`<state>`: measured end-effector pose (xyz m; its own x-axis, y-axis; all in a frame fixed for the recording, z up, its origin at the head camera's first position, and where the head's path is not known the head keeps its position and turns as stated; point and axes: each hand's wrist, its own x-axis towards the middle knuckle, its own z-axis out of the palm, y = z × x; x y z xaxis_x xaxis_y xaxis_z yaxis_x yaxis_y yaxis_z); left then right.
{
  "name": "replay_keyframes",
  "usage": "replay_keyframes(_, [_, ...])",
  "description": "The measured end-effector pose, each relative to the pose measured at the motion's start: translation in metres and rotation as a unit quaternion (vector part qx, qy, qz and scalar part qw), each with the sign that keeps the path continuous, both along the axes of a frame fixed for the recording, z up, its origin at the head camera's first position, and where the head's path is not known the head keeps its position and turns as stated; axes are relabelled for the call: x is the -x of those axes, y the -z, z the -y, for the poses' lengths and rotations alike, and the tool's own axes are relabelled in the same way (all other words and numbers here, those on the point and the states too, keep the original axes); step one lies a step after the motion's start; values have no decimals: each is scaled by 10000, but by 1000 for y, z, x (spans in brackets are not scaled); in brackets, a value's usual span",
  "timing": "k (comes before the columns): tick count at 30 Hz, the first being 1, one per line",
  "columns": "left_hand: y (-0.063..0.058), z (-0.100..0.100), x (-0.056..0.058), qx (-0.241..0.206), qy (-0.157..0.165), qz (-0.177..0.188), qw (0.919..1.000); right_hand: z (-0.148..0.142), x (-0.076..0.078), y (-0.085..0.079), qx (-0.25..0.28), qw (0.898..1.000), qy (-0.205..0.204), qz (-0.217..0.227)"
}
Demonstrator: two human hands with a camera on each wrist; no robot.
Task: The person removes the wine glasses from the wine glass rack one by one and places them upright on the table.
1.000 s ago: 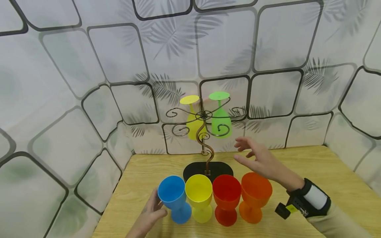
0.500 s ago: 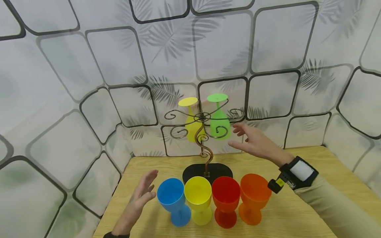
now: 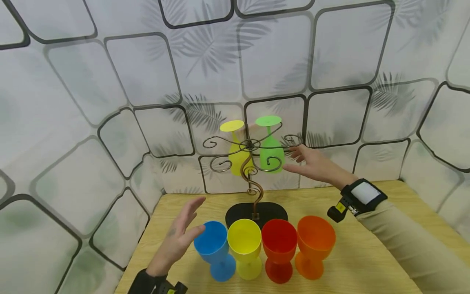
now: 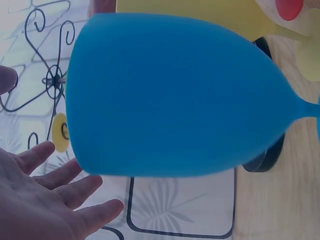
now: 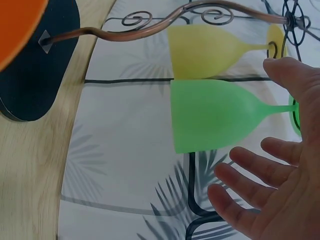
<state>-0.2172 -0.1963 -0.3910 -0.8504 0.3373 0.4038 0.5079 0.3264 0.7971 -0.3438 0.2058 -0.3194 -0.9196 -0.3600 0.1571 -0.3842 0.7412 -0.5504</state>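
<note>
An orange goblet (image 3: 315, 239), a red goblet (image 3: 279, 241), a yellow goblet (image 3: 244, 241) and a blue goblet (image 3: 213, 245) stand upright in a row. At the row's left end is my left hand (image 3: 180, 234), fingers spread and holding nothing; its thumb overlaps the blue rim. The blue bowl fills much of the left wrist view. A green goblet (image 3: 271, 152) hangs upside down from a metal goblet rack (image 3: 259, 194), beside another hanging yellow goblet (image 3: 238, 165). My right hand (image 3: 313, 164) reaches alongside the green bowl, empty, fingers parted in the right wrist view.
Behind the row, the rack's black oval base (image 3: 236, 212) rests on the wooden table (image 3: 363, 228). Several curled wire arms spread out from the rack's top. A patterned wall covering (image 3: 341, 118) rises close behind the rack.
My left hand has let go of the blue goblet, drawn back left and then come up beside its rim. My right hand has moved up and forward to the hanging green goblet.
</note>
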Motion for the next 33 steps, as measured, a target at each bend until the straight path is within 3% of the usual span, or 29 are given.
replay_keyframes(3, [-5, -6, 3, 240, -36, -111, 9996, 2, 8, -2, -60, 9999, 81, 107])
replay_keyframes(8, [-9, -8, 4, 894, -372, -419, 9944, 16, 26, -4, -69, 9984, 216, 520])
replay_keyframes(15, [-15, -11, 4, 1431, -458, -597, 9868, 29, 46, -4, 18, 9988, 156, 468])
replay_keyframes(23, [-21, -17, 7, 1570, -387, -433, 9859, 35, 56, 8, -10, 9976, 470, 511])
replay_keyframes(28, [-22, -21, 9, 1584, -305, -289, 9865, 40, 60, 17, 329, 9982, 416, 296])
replay_keyframes(33, [-22, -22, 9, 1512, -270, -191, 9879, 42, 64, 23, 331, 9982, 493, 3])
